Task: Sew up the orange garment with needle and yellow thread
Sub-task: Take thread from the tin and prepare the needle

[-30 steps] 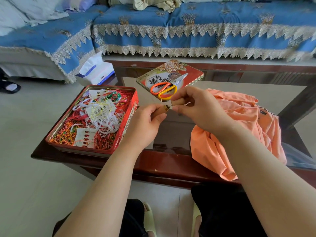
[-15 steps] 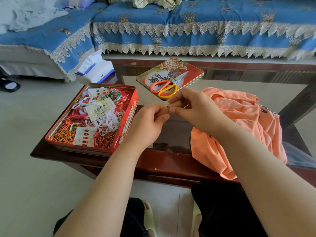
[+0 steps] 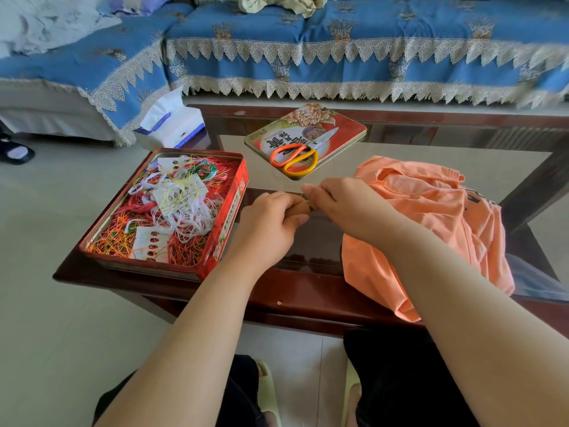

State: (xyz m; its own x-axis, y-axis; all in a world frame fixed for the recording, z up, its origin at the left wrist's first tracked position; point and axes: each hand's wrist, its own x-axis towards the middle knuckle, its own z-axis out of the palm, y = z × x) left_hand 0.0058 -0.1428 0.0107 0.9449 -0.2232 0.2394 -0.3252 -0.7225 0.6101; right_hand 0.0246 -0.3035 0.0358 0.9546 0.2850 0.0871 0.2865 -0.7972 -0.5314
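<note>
While both hands meet above the glass-topped table (image 3: 400, 149), the left hand (image 3: 271, 223) has its fingers curled round a small tan cylindrical object (image 3: 303, 207), and the right hand (image 3: 345, 208) pinches the other end of that same object between thumb and fingertips; what the object is cannot be determined, and no needle can be made out. The orange garment (image 3: 431, 217) lies crumpled on the right part of the table, just behind and below the right wrist, with one fold hanging over the near edge; neither hand grips it. An open red tin (image 3: 228, 223) stands on the left part of the table, just beside the left hand; it holds tangled thread in red, white, green, orange and yellow (image 3: 117, 245), plus white thread cards. The tin lid (image 3: 345, 131) lies flat beyond the hands; orange-handled scissors (image 3: 298, 155) rest on it. A tissue pack (image 3: 172, 124) stands behind the tin; a blue lace-trimmed sofa cover (image 3: 338, 57) fills the background.
</note>
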